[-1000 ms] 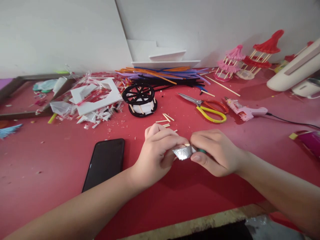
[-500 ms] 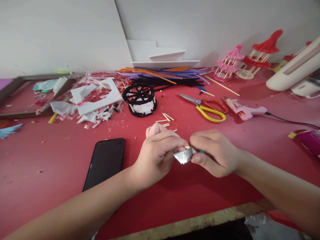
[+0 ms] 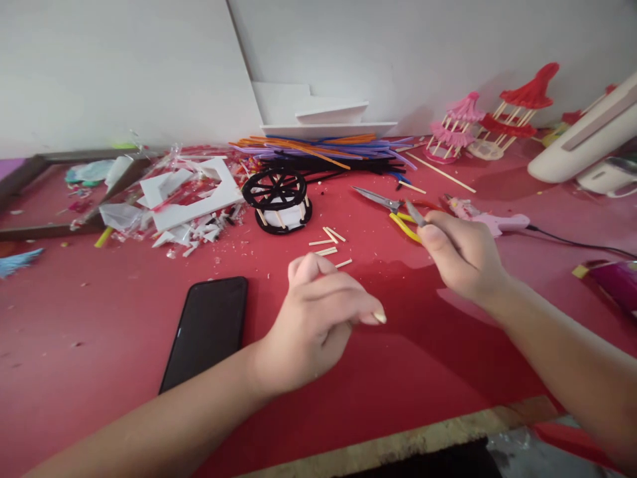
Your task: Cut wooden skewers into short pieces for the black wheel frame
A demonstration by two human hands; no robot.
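My left hand (image 3: pixel 318 322) is closed in a pinch over the red table (image 3: pixel 398 392). A short wooden stick (image 3: pixel 379 317) shows its pale end at the fingertips; the rest is hidden. Held up to the right, my right hand (image 3: pixel 460 255) is closed around a small knife, whose grey blade (image 3: pixel 415 214) points up and left and whose handle is covered by the fingers. Several cut sticks (image 3: pixel 326 243) lie beyond my left hand. Behind them stands a round black frame (image 3: pixel 276 192) of fuzzy stems, with short sticks between its two rings.
Scissors (image 3: pixel 381 198) and a pink glue gun (image 3: pixel 497 222) lie behind my right hand. A black phone (image 3: pixel 206 332) rests left of my left hand. White foam scraps (image 3: pixel 199 212), fuzzy stems (image 3: pixel 318 149), and pink (image 3: pixel 455 126) and red (image 3: pixel 527 99) roofed models line the back.
My right hand has moved up and right with the knife, away from the stick. My left hand stays nearly in place, still pinching the stick.
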